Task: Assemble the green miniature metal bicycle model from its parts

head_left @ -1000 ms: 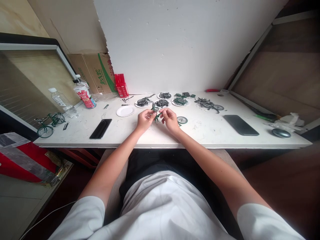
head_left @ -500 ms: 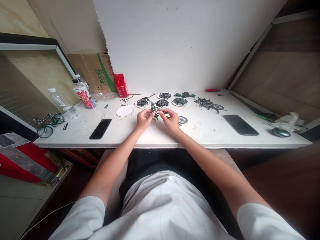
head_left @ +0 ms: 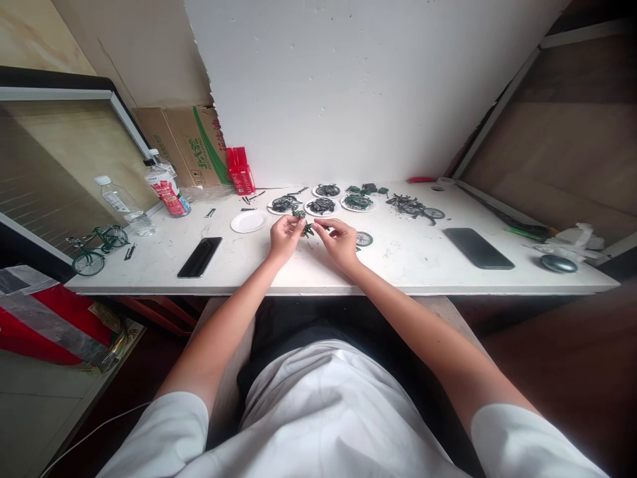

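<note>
My left hand [head_left: 284, 236] pinches a small dark green model bicycle part [head_left: 308, 230] above the table's middle. Close beside it, my right hand [head_left: 339, 239] has its thumb and fingers closed at the other side of the same part. Fingers cover much of the part, so its exact shape is unclear. A spoked model wheel [head_left: 365, 239] lies on the table by my right fingers. Just beyond the hands are white plates of dark parts, among them a plate of wheels [head_left: 322, 214] and a plate of green pieces [head_left: 359, 209].
A whole green model bicycle [head_left: 102, 247] stands far left near bottles [head_left: 168, 192]. A bare paper plate [head_left: 249, 230], a phone [head_left: 200, 257] and loose black pieces lie left of my hands. Rightward are heaped bicycle parts [head_left: 415, 208], another phone [head_left: 478, 248] and a mouse [head_left: 559, 263].
The green part has turned and tilted between my fingers; its upper end has shifted left. My left hand has moved slightly left, and the right fingers sit a little differently on the part.
</note>
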### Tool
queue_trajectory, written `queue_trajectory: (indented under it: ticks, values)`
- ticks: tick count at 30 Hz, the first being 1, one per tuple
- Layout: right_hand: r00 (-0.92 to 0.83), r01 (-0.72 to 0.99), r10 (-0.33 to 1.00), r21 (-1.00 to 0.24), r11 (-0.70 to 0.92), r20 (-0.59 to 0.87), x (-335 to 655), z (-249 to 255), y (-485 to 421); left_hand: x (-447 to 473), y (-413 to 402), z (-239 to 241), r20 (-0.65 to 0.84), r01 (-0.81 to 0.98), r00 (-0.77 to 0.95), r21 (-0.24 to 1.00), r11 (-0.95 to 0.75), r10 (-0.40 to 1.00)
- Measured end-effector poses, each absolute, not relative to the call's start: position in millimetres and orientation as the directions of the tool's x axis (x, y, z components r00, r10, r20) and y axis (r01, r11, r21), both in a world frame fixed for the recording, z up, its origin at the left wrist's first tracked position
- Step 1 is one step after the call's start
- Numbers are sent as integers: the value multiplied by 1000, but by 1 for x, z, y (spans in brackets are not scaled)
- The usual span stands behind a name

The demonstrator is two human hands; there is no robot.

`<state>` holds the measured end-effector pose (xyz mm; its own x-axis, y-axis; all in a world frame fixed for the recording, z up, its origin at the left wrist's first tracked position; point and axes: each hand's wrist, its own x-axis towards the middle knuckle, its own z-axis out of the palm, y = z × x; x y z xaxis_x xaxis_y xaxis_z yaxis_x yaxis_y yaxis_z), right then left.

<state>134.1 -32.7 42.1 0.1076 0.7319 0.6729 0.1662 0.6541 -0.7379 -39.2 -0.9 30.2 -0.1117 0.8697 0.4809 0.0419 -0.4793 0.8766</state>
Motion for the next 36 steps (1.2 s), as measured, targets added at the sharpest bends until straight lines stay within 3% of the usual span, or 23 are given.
queue_trajectory:
  ticks: [9, 23, 36]
  values:
    - [132, 122, 760, -771, 625, 637, 135, 40, -31, -38, -1, 32, 459, -16, -119, 886, -464, 880]
    - [151, 270, 639, -654, 707, 754, 134, 39, -33, -34, -2, 35, 415, -126, -34, 901, -416, 909]
    - [168, 261, 607, -629, 732, 777, 133, 40, -34, -35, -4, 33, 434, -107, 3, 896, -431, 901]
